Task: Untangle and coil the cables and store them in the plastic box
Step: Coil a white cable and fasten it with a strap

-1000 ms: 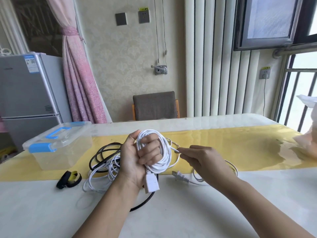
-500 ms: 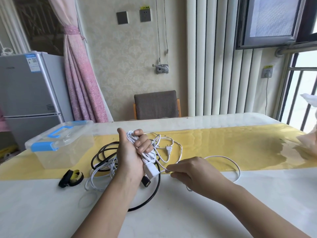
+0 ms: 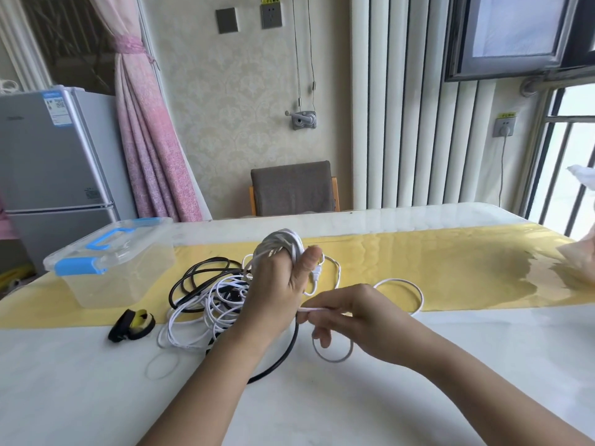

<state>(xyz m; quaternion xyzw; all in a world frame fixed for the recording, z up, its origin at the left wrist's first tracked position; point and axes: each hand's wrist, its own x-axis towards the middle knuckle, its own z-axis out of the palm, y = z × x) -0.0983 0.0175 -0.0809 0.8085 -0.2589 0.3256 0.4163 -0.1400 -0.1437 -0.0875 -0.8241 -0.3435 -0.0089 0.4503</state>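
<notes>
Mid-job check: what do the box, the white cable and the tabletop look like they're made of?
Box: clear, slightly cloudy plastic; its walls are see-through.
White cable: smooth, flexible jacket, probably PVC or rubber; it bends into tight loops in the left hand.
Tabletop: pale and glossy, with mirror-like reflections; stone or glass, cannot tell which.

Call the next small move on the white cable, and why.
Probably swing the right hand up and lay its pinched strand around the coil gripped in the left hand. On the table, slack loops of white cable lie loose beyond the right hand, so the coiling looks unfinished.
</notes>
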